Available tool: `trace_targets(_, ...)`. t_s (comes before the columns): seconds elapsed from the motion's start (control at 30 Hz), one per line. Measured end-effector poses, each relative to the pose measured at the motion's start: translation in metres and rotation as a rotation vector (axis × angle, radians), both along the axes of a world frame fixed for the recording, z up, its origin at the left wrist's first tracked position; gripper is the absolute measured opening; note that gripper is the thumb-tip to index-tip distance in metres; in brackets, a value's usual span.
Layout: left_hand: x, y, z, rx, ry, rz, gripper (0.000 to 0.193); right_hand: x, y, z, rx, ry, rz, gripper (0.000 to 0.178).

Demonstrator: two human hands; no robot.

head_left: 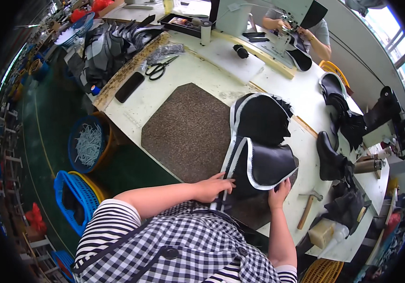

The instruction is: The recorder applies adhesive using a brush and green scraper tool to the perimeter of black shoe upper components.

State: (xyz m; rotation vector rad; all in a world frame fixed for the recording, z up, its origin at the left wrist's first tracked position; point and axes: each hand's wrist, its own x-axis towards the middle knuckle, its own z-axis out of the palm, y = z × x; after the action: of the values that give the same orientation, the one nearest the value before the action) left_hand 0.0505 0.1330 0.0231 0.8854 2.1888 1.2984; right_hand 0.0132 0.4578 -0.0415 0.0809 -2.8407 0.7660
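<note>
A black leather boot piece (pixel 274 162) with a white taped edge lies folded over in front of me, its curved flap raised. Behind it is another black piece (pixel 258 118) with a similar white border. My left hand (pixel 213 187) pinches the long white-edged side near its lower end. At the flap's lower right, my right hand (pixel 280 192) grips the leather, thumb and fingers at the edge. Part of the leather's near end is hidden against my checked apron. Under and beside the pieces sits a brown speckled board (pixel 186 132) with cut corners.
Scissors (pixel 160 69) and a black phone (pixel 129 87) lie at the far left. A hammer (pixel 309 208) and a black boot (pixel 330 158) are to the right. Across the table a co-worker's hands (pixel 289 27) are at a sewing machine (pixel 301 16). Baskets (pixel 77 200) stand at left.
</note>
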Motion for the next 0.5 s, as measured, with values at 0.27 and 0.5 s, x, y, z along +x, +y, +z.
trace_targets(0.27, -0.026, -0.007, -0.018, 0.213, -0.155, 0.737, 0.051, -0.039, -0.039, 0.042, -0.774, 0.163, -0.113, 0.082)
trace_targets(0.5, -0.082, 0.023, -0.028, 0.111, -0.376, 0.847, 0.097, -0.126, -0.086, 0.113, -0.442, -0.048, -0.323, 0.043)
